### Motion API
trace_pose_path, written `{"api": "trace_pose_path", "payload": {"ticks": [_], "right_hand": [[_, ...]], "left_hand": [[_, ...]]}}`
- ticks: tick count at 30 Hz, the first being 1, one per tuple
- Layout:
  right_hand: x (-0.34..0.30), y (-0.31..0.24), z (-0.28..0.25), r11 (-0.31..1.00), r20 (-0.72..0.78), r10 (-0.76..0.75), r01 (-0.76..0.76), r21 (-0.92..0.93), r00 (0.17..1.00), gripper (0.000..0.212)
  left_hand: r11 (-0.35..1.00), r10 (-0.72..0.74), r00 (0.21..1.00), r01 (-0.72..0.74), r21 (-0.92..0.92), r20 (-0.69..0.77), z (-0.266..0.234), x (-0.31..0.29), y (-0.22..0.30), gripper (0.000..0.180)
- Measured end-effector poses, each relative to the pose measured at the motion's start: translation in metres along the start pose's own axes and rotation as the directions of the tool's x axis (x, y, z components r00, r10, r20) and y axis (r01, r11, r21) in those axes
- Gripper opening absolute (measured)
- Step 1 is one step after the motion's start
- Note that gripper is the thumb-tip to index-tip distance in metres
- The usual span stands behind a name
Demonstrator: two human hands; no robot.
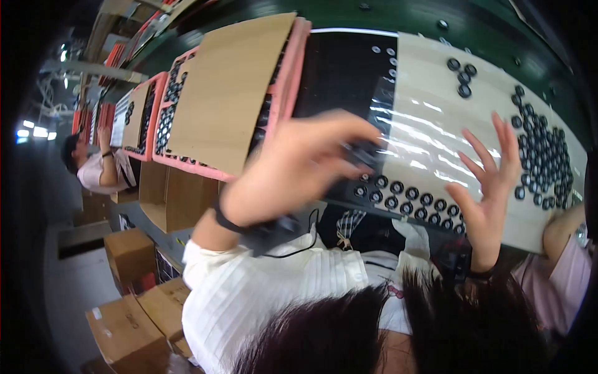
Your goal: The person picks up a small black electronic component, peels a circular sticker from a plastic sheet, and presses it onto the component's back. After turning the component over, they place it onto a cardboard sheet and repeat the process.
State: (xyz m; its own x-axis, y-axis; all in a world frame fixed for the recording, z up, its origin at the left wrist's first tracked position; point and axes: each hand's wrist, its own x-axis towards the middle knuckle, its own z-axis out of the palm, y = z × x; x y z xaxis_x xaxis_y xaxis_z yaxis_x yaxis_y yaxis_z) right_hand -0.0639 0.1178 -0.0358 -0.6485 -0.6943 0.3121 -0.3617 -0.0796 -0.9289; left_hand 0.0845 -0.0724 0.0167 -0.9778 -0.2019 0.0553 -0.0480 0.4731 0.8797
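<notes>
My left hand (305, 162), smeared by motion, is curled with thumb and fingers around a small black round part (362, 153) above the dark mat. Its outline is too blurred to make out fully. To the right, my right hand (489, 187) is raised over the pale sheet with its fingers spread and nothing in them. Between the hands, small black round parts (408, 194) with light centres lie in rows along the near edge. A loose pile of the same parts (545, 159) lies beyond my right hand, and a few more (464, 78) sit near the far edge.
Cardboard (233, 93) covers a pink tray (293, 75) at left, with more filled trays behind. A green surface (349, 15) runs along the far side. Cardboard boxes (129, 324) stand low at left. One co-worker (99, 165) is at far left; another's arm (564, 237) reaches in at right.
</notes>
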Motion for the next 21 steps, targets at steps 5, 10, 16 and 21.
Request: {"api": "trace_pose_path", "payload": {"ticks": [5,10,16,21], "right_hand": [[0.002,0.039,-0.027,0.997,-0.150,0.064,-0.069,-0.027,0.987,0.072],[-0.012,0.061,-0.053,0.980,-0.305,0.168,-0.192,-0.053,0.937,0.061],[-0.029,0.089,-0.071,0.945,-0.372,0.279,-0.322,-0.057,0.885,0.058],[-0.030,0.091,-0.075,0.925,-0.428,0.288,-0.365,-0.107,0.857,0.054]], "left_hand": [[0.900,-0.275,0.863,0.386,0.200,-0.424,-0.196,-0.042,-0.103,0.038],[0.476,-0.285,0.801,0.595,0.647,-0.527,-0.350,-0.074,-0.227,0.035],[0.283,-0.409,0.613,0.789,0.545,-0.676,-0.419,-0.099,-0.326,0.037],[0.290,-0.222,0.742,0.669,0.684,-0.632,-0.423,-0.117,-0.368,0.032]]}}
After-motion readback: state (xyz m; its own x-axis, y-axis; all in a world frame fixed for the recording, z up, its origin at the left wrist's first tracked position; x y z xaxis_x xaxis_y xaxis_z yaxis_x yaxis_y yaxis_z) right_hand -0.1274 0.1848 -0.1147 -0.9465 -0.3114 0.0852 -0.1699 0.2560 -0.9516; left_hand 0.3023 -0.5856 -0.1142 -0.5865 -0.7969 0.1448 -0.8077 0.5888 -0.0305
